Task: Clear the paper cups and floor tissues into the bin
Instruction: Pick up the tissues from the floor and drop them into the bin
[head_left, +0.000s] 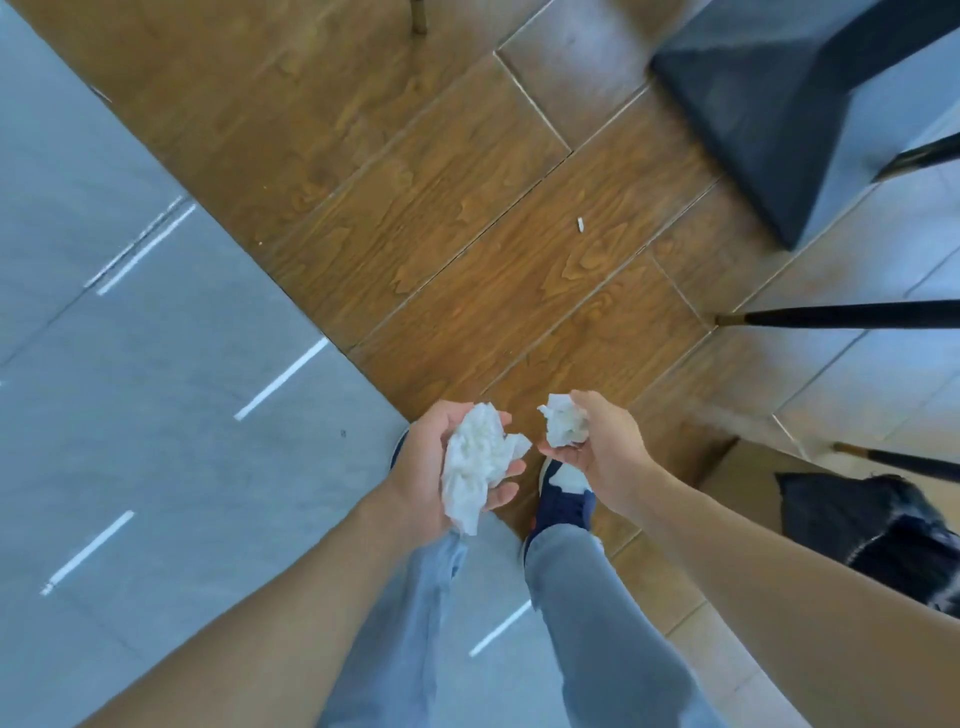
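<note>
My left hand (423, 465) cups a large crumpled white tissue (475, 467), which hangs past the palm toward my leg. My right hand (605, 447) holds a smaller white tissue ball (563, 426) between fingers and thumb. Both hands hover close together above my feet, palms turned inward. A tiny white scrap (580, 224) lies on the wood-pattern floor (441, 208) ahead. No paper cup and no bin are in view.
A dark chair seat (779, 104) stands at the upper right, with black chair legs (841, 314) reaching in from the right. A dark furry object (878, 530) sits at the right edge. Grey tiles with white marks (130, 364) cover the left.
</note>
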